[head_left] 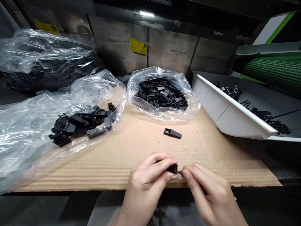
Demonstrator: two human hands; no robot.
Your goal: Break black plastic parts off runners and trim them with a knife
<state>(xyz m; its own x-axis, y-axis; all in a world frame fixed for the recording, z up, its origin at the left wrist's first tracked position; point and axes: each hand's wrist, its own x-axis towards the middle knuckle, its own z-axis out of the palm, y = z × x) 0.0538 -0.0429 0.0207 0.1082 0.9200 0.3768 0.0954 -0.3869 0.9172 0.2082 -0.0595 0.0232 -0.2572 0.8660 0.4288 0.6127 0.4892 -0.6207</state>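
My left hand [150, 179] is closed on a small black plastic part [173, 168], its open end turned to the right. Pinched in my right hand [207, 188] is a thin pointed blade [180, 173], its tip at the edge of that part; the rest of the tool is hidden by my fingers. Beyond my hands, a loose tapered black piece [172, 133] with a square opening lies on the cardboard sheet [141, 141].
An open clear bag [162, 94] of black parts stands at the back. Left, more black parts [80, 124] lie on a plastic bag [35, 122], with a full bag [54, 62] behind. A white bin [225, 110] of black pieces sits right, below a green mesh roller [272, 67].
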